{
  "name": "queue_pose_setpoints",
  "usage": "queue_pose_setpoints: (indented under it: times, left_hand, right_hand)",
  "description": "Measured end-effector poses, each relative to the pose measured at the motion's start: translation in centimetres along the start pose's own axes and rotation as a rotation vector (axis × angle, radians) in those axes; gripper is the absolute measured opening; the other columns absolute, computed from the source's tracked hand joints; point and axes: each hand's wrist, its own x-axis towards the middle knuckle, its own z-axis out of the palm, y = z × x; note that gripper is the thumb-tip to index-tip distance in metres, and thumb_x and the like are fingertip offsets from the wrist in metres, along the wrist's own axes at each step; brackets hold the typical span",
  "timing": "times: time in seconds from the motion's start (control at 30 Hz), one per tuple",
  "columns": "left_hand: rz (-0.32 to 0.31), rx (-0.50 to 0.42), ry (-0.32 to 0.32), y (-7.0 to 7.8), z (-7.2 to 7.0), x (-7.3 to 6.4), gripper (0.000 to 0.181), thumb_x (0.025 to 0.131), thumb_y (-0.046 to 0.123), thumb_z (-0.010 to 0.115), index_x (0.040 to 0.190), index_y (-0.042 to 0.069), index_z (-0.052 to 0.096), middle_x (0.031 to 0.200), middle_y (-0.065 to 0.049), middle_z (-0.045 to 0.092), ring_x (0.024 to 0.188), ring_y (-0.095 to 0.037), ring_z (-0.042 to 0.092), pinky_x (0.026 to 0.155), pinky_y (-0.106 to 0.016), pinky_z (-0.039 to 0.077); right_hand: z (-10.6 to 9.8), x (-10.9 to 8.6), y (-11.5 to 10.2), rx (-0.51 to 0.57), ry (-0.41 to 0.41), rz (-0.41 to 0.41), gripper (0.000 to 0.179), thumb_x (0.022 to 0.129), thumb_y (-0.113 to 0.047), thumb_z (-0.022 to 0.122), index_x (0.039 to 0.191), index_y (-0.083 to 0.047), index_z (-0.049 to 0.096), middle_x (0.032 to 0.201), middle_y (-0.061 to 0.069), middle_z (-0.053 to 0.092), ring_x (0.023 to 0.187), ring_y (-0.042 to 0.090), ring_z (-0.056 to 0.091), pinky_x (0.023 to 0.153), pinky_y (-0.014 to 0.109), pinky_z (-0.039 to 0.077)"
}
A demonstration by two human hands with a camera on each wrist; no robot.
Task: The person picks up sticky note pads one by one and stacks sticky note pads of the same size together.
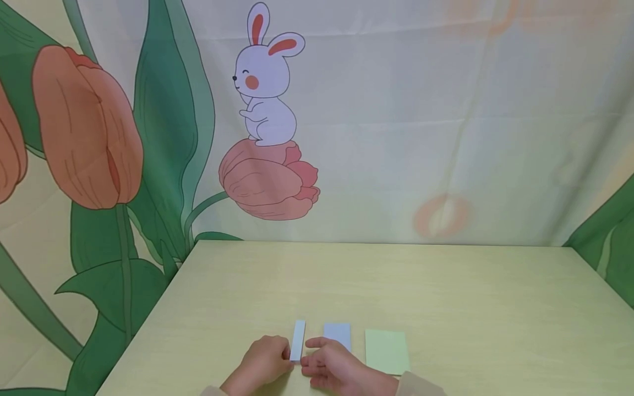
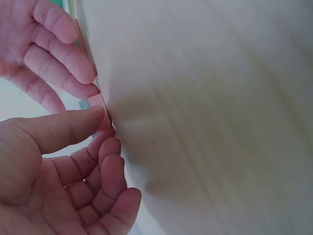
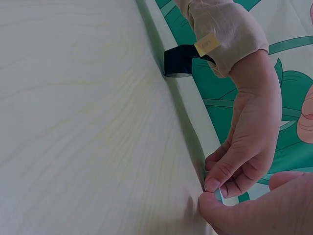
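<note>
A narrow pale-blue strip (image 1: 298,342) stands between the two hands, its long side running away from me. My left hand (image 1: 266,358) pinches its near end. In the left wrist view, the left thumb lies on a small pinkish face of the piece (image 2: 97,101), and the other fingers curl below. My right hand (image 1: 333,365) is beside the strip's right side with fingers extended and spread, close to the near end; contact is unclear. It partly covers a lilac-blue paper square (image 1: 339,331). In the right wrist view, the left hand (image 3: 249,147) nearly meets the right hand (image 3: 259,208).
A light green paper square (image 1: 387,351) lies right of the lilac-blue one, near the right forearm. The pale wood-grain table (image 1: 446,297) reaches back to a printed cloth (image 1: 376,137) with a rabbit and tulips. A black wrist band (image 3: 178,61) sits at the left sleeve.
</note>
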Motion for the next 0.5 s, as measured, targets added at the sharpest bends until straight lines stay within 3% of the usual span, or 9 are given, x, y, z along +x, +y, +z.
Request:
queue_pose_setpoints:
  times: [0.5]
  left_hand:
    - [-0.005, 0.0, -0.002, 0.1, -0.06, -0.02, 0.02, 0.07, 0.012, 0.069, 0.061, 0.011, 0.05, 0.056, 0.004, 0.045, 0.053, -0.01, 0.037, 0.049, -0.022, 0.028]
  right_hand:
    - [-0.08, 0.05, 0.04, 0.003, -0.004, 0.002, 0.045, 0.082, 0.001, 0.042, 0.126, 0.006, 0.032, 0.104, 0.015, 0.054, 0.095, 0.025, 0.052, 0.093, 0.057, 0.033]
